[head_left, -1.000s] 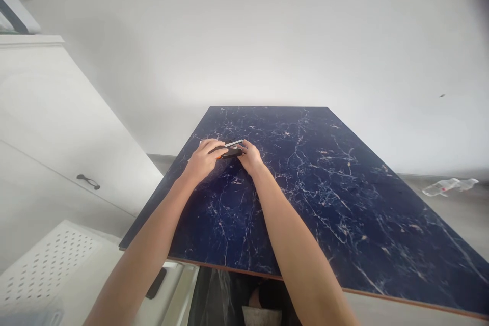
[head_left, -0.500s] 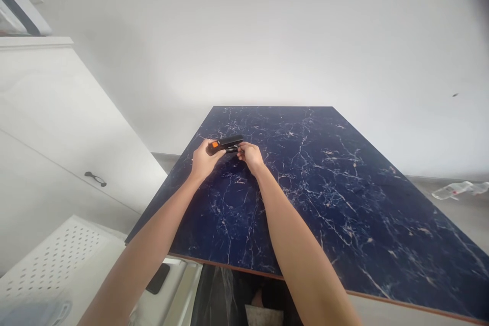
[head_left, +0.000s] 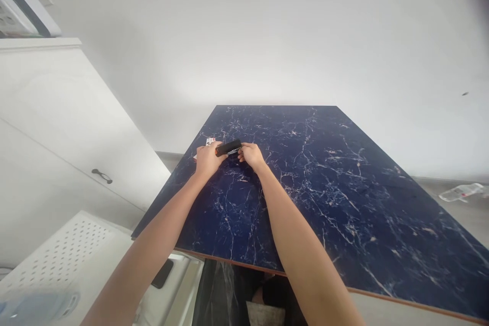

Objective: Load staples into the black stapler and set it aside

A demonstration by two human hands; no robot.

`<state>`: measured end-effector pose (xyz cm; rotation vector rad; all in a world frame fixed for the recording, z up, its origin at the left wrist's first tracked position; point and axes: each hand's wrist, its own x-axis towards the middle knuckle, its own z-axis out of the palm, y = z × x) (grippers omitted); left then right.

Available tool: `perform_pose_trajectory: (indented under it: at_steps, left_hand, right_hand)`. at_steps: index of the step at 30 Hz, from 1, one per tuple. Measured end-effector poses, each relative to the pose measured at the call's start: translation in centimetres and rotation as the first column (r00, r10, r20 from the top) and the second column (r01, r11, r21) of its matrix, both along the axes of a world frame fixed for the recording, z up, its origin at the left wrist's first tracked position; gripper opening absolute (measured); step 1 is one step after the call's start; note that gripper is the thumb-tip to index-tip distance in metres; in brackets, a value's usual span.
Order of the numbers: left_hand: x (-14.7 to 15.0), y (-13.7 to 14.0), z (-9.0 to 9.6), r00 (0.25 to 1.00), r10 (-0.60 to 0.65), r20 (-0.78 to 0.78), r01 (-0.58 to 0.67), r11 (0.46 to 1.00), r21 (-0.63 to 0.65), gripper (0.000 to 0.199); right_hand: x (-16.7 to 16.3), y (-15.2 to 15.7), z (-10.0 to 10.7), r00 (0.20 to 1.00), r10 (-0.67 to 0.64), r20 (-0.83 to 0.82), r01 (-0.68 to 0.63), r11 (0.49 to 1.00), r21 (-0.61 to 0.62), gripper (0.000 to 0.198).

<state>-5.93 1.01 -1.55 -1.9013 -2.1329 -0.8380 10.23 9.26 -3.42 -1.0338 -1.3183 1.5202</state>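
A black stapler point(head_left: 230, 147) with an orange patch on its left end is held just over the blue marble-patterned tabletop point(head_left: 305, 183). My left hand point(head_left: 208, 159) is closed round the stapler's left end. At the other end, my right hand point(head_left: 251, 156) has its fingers curled and pinched against the tip. A silvery strip shows under the black top, between the two hands. Behind my left hand lies a small white and red packet point(head_left: 210, 140), partly covered by the fingers.
A white cabinet point(head_left: 57, 122) with a dark handle stands at the left. Below it are a white perforated surface point(head_left: 72, 249) and a dark phone point(head_left: 162, 274). A clear plastic bottle point(head_left: 460, 192) lies on the floor at the right, beyond the table edge.
My left hand has shifted and turned, covering more of the orange patch. The stapler has tilted, and the packet behind my hand has come into sight. The view has moved slightly left.
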Motion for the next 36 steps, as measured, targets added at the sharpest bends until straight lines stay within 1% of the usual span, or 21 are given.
perform_pose_trajectory:
  at_steps: [5,9,12,15,17,19,21,23,24,26,28,31,33,36]
  left_hand:
    - [0.3,-0.1,0.4,1.0,-0.006,-0.01,0.006,0.999,-0.037,0.042]
    - [0.4,0.0,0.5,0.999,-0.004,-0.044,0.001,0.998,-0.068,0.045]
    - [0.6,-0.1,0.5,0.996,0.001,-0.088,-0.009,0.996,-0.087,0.054]
    - [0.3,-0.4,1.0,0.99,-0.011,-0.143,0.001,0.998,-0.067,0.065]
    - [-0.5,-0.8,1.6,0.989,-0.027,-0.146,0.02,0.998,-0.053,0.061]
    - [-1.6,-1.1,2.4,0.992,0.008,-0.122,-0.015,0.998,-0.058,0.049]
    - [-2.8,-1.4,3.0,0.989,0.087,-0.117,-0.099,0.991,-0.094,0.043]
    - [-3.9,-1.6,3.4,0.979,0.145,-0.143,-0.169,0.97,-0.174,0.042]
    - [-4.3,-1.7,3.5,0.976,0.151,-0.155,-0.184,0.956,-0.229,0.043]
    - [-5.0,-1.9,3.7,0.98,0.137,-0.143,-0.178,0.925,-0.335,0.045]
    - [-5.4,-2.1,3.9,0.986,0.136,-0.1,-0.165,0.908,-0.385,0.047]
    - [-5.3,-2.5,4.7,0.977,0.198,-0.081,-0.214,0.911,-0.353,0.046]
    - [-4.7,-2.7,5.3,0.967,0.234,-0.099,-0.253,0.926,-0.279,0.044]
    - [-3.6,-2.8,5.8,0.966,0.244,-0.08,-0.253,0.958,-0.134,0.046]
  right_hand:
    - [0.2,-0.1,0.5,0.998,0.038,0.051,-0.039,0.999,0.027,0.022]
    - [0.1,0.0,0.6,0.995,0.046,0.085,-0.05,0.998,0.04,0.023]
    - [-0.1,-0.2,0.4,0.991,0.002,0.13,-0.012,0.997,0.08,0.026]
    - [-0.1,-0.7,0.4,0.979,-0.068,0.191,0.038,0.987,0.157,0.029]
    - [0.0,-1.2,0.4,0.968,-0.113,0.224,0.066,0.976,0.206,0.027]
    - [0.0,-1.8,0.6,0.95,-0.155,0.271,0.078,0.959,0.274,0.02]
    - [-0.1,-2.2,0.8,0.915,-0.188,0.358,0.042,0.925,0.378,0.014]
    - [-0.2,-2.5,1.0,0.867,-0.204,0.454,-0.034,0.886,0.463,0.013]
    - [-0.3,-2.6,1.0,0.849,-0.206,0.487,-0.066,0.873,0.484,0.014]
    - [-0.4,-2.7,1.1,0.835,-0.195,0.515,-0.099,0.867,0.489,0.017]
    - [-0.4,-2.8,1.1,0.832,-0.187,0.522,-0.113,0.864,0.49,0.02]
    - [-0.3,-2.8,1.1,0.827,-0.184,0.531,-0.129,0.858,0.498,0.025]
    - [-0.2,-2.8,1.1,0.806,-0.223,0.548,-0.109,0.854,0.508,0.027]
    - [0.0,-2.7,0.9,0.748,-0.312,0.586,-0.046,0.856,0.515,0.029]
